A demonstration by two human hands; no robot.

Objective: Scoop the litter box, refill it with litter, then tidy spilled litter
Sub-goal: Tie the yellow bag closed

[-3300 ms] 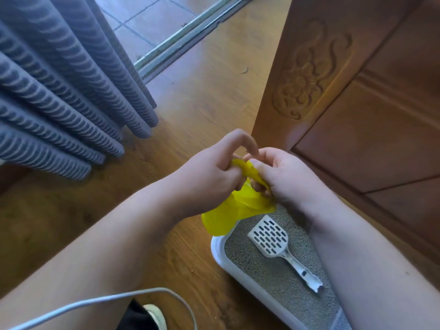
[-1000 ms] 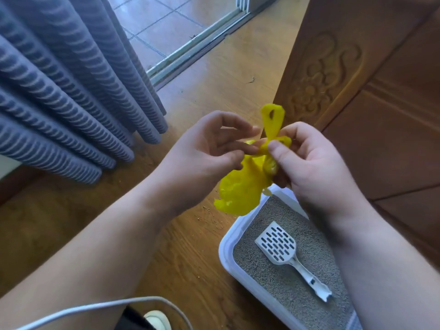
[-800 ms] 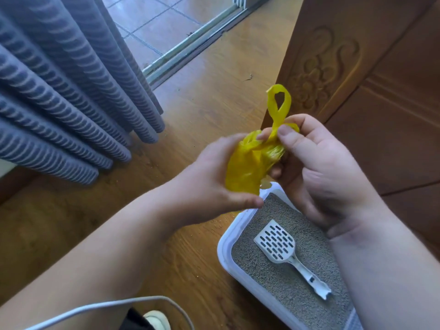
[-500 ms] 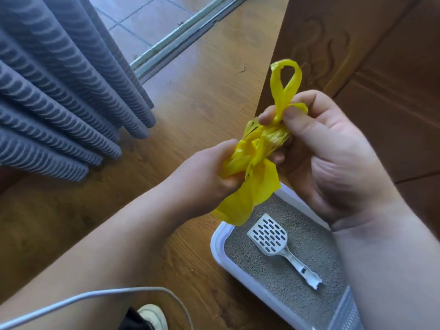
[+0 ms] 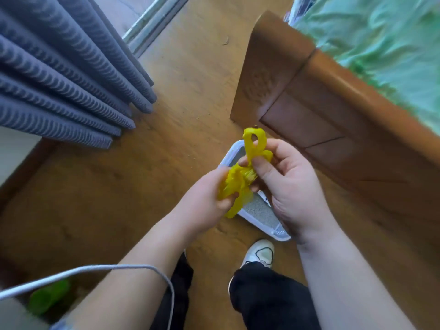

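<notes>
The wooden floor [image 5: 100, 206] spreads out under everything. Up and to the left of my hands hang the heavy folds of a grey-blue curtain [image 5: 59, 75]; to the right of my hands runs a brown wooden bed frame [image 5: 333, 129] with green bedding [image 5: 381, 44] on top. Below my forearms are my black trousers [image 5: 266, 294].

The litter box [image 5: 258, 209] sits on the floor directly beneath my hands, close against the bed frame – mostly hidden by them, with only a white corner and a strip of grey litter showing.

My left hand [image 5: 204, 206] and right hand [image 5: 288, 186] are close together, both clamped on a yellow plastic bag [image 5: 238, 184]. The left grips the crumpled lower part; the right thumb and fingers pinch the bunched neck just above it. A loop of the bag [image 5: 254, 141] sticks up past my right fingertips (the picture is blurred, so I cannot tell how it is tied).

Under my right wrist is one white shoe [image 5: 260, 253], just beside the box's near end. A white cable [image 5: 107, 269] arcs across my left forearm.
</notes>
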